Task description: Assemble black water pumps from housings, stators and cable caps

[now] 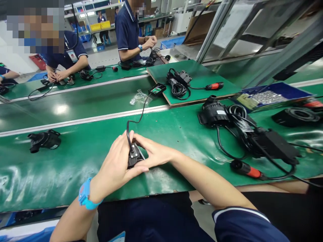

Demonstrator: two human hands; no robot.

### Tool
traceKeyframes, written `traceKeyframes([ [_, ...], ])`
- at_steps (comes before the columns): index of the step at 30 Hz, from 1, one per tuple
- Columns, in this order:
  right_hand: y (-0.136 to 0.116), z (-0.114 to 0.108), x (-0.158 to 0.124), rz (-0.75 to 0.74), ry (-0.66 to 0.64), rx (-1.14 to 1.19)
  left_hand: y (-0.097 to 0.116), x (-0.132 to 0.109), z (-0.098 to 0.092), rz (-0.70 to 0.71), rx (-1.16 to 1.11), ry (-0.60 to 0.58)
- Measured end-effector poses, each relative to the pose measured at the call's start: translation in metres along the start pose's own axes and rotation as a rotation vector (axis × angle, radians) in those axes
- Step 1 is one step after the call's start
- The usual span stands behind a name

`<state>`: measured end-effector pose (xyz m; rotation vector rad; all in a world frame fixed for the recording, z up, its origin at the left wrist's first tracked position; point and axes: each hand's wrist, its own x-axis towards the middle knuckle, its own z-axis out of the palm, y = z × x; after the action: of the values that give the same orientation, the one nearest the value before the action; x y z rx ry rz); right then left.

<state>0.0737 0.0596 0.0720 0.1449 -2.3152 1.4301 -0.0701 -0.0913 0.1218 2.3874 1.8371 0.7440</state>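
Black cabled housing [133, 156] sits between both hands over the near middle of the green counter [181, 137]; whether its underside touches the surface, cannot tell. Pale dots on its upper face, cable rising from there.

Left hand [114, 164], blue wristband [87, 195] at the wrist: fingers bent close together round the left and far side, thumb along the near edge. Right hand [157, 153]: thumb on the near right corner, fingers curved to the far side, a gap between them showing part of the housing. Both sets grip the piece; exact contact of the hidden fingertips, cannot tell.

Black cable [136, 121] bends away far and right to a small open box [157, 89] with green circuit board inside, at the left edge of a raised green board [202, 72]. Clear plastic bag [139, 97] just left of that box. On the board: coiled cable [178, 89], ribbed black module [185, 77], red-and-black connector [214, 86].

Left on counter, well apart from the hands: black pump [44, 140]. Right: second pump [214, 112], bundled leads, long black case [275, 146], red-ringed plug [246, 169]. Beyond, blue tray [297, 90] of small metal parts. Far side: two co-workers handling cabled parts.
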Motion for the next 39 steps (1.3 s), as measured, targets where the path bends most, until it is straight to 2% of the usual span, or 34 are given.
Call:
traceKeyframes([
  [3, 0.005, 0.008, -0.015, 0.022, -0.043, 0.049, 0.002, -0.006, -0.002, 0.018, -0.046, -0.086],
  [8, 0.004, 0.025, -0.024, 0.101, 0.084, -0.080, -0.005, -0.014, -0.017, -0.054, 0.131, -0.130],
  [11, 0.004, 0.031, -0.022, 0.088, 0.088, -0.128, -0.010, -0.011, -0.023, -0.005, 0.206, -0.196],
  [14, 0.005, 0.036, -0.022, 0.074, 0.115, -0.144, -0.012, -0.004, -0.023, 0.039, 0.155, -0.208],
  [18, 0.002, 0.041, -0.025, 0.101, 0.213, -0.174, -0.018, -0.004, -0.009, 0.028, -0.010, -0.069],
  [21, 0.002, 0.044, -0.027, 0.000, 0.251, -0.241, -0.029, -0.015, 0.012, -0.025, -0.146, 0.213],
  [23, 0.006, 0.045, -0.029, -0.065, 0.292, -0.305, -0.039, -0.026, 0.031, -0.012, -0.260, 0.394],
  [26, 0.015, 0.047, -0.030, -0.092, 0.332, -0.359, -0.052, -0.043, 0.057, 0.024, -0.278, 0.447],
  [29, 0.022, 0.048, -0.030, -0.115, 0.352, -0.394, -0.055, -0.051, 0.067, 0.024, -0.224, 0.444],
  [32, 0.019, 0.040, -0.041, -0.081, 0.354, -0.389, -0.053, -0.043, 0.055, 0.029, -0.194, 0.323],
  [35, 0.005, 0.025, -0.075, 0.032, 0.343, -0.294, -0.047, -0.020, 0.038, 0.078, -0.100, 0.052],
  [37, -0.006, 0.018, -0.105, 0.151, 0.508, -0.281, -0.037, 0.001, 0.033, 0.202, -0.010, -0.125],
  [39, -0.015, 0.016, -0.135, 0.265, 0.804, -0.368, -0.023, 0.024, 0.040, 0.353, 0.076, -0.229],
])
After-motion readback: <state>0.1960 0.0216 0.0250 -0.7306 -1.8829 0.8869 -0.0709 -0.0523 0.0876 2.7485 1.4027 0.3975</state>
